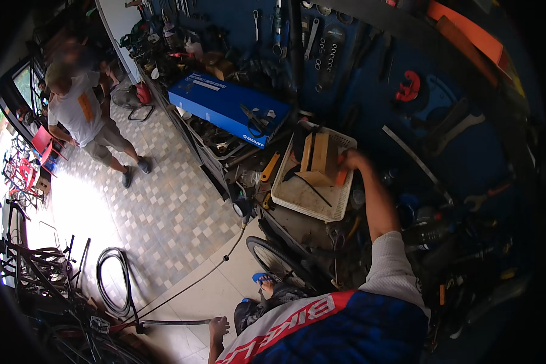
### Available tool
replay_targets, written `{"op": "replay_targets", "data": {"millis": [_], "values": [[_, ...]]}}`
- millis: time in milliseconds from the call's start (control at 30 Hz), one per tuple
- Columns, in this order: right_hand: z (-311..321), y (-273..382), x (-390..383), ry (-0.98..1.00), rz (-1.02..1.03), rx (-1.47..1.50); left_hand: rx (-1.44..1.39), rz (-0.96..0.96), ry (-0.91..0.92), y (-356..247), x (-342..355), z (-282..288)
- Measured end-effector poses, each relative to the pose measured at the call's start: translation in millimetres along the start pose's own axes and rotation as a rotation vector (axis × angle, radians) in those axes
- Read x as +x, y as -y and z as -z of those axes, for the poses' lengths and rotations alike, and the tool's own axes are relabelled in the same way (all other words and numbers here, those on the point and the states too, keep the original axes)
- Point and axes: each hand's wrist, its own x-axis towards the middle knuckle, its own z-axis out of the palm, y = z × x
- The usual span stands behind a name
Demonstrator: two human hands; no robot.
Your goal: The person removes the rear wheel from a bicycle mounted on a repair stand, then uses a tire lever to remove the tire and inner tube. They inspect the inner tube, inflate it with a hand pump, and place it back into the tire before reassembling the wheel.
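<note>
My right hand (350, 161) reaches into a white plastic tray (281, 194) on the workbench, its fingers closed on an orange object (341, 176), partly hidden, beside an open cardboard box (315, 155). A thin black strip lies across the tray. Low at the bottom, my left hand (218, 327) grips the end of a long dark tube (179, 321). A yellow-handled tool (270, 167) lies just left of the tray.
A blue box (212, 103) with pliers lies farther along the bench; wrenches hang on the dark board (358, 73). A person (85, 115) stands on the tiled floor (164, 212). Bike parts, a coiled hose (112, 279), an air line and a wheel (258, 249) are below.
</note>
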Motion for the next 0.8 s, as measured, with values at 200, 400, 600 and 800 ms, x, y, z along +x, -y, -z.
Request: {"op": "replay_targets", "data": {"millis": [200, 400, 600, 800], "values": [[48.2, -0.2, -49.4, -0.728, 0.254, 0.459, 0.048, -0.081, -0.057, -45.8, 19.4, -10.0], [98.5, 19.3, -99.6, -0.550, 0.113, 0.239, 0.086, -0.084, -0.021, -70.5, 26.1, -16.8], [56.4, 55.7, -88.1, -0.853, 0.246, -0.094, 0.061, -0.048, -0.020, -57.6, 20.7, -20.2], [68.1, 108.4, -84.7, -0.991, 0.298, -0.360, -0.006, -0.025, -0.050, -34.3, 10.2, -21.5]]}}
